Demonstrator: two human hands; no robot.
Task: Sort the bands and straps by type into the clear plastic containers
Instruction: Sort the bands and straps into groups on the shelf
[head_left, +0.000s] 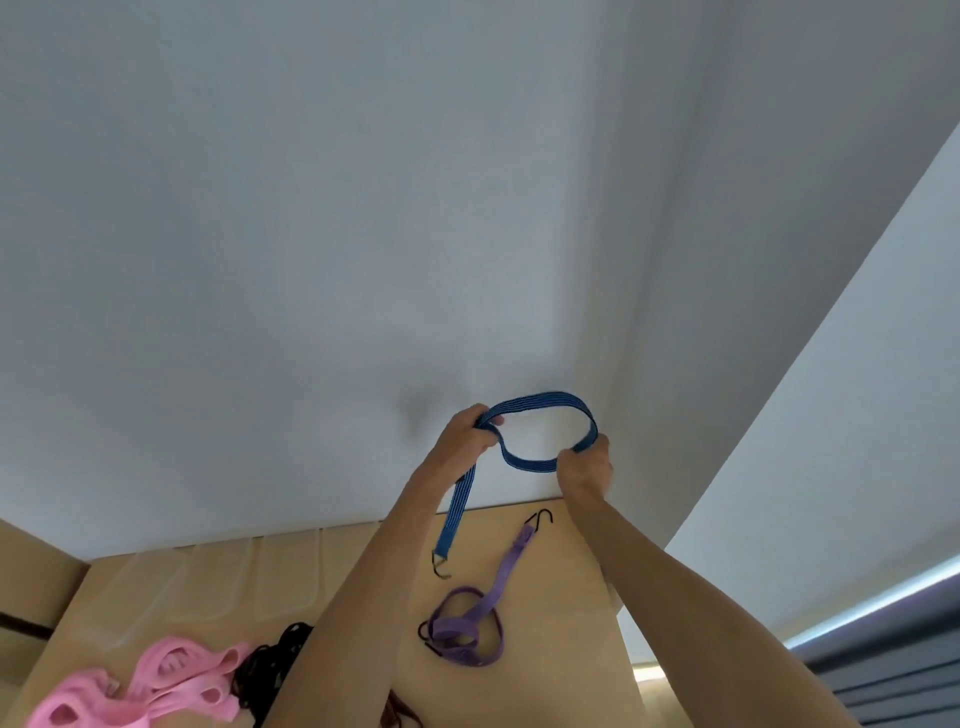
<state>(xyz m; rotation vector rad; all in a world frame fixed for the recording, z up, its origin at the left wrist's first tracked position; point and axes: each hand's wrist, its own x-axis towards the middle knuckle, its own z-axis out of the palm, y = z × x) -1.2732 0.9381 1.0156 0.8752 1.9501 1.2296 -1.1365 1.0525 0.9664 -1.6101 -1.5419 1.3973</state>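
Both my hands are raised in front of the white wall, holding a blue flat bungee strap (540, 404). My left hand (467, 434) grips it where a loop crosses, and my right hand (586, 465) grips the loop's other side. The strap's tail hangs down to a metal hook (441, 564) above the table. On the wooden table lie a purple hooked strap (470, 629), pink flat bands (171, 675) and black cords (270, 665). Clear plastic containers (223, 582) stand along the table's back edge by the wall.
The wooden table (571, 597) ends at the right near a window with a grey blind (883, 670). A cardboard box (31, 587) sits at the left. A dark brown strap (400, 714) shows partly under my left arm.
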